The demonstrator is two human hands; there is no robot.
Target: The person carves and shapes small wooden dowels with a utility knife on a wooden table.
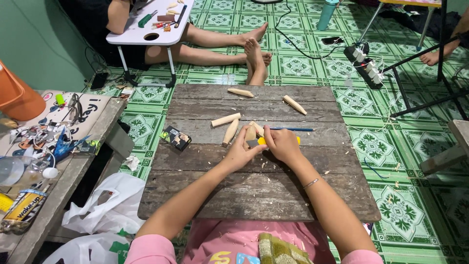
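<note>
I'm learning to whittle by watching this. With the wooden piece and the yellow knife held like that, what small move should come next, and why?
Probably a short shaving stroke away from the body. The left hand pinches the pale wooden piece upright, and the right hand holds the yellow-handled knife with its blade at the base of the piece. Shavings lie on the plank board, and similar carved pieces lie beyond.

The knife [260, 142] hides mostly inside the right hand [281, 144]; only its yellow handle and grey blade tip show. The left hand [241, 151] covers the lower end of the wooden piece [250, 132]. The seated person [215, 36] opposite is cut off above the legs.
</note>
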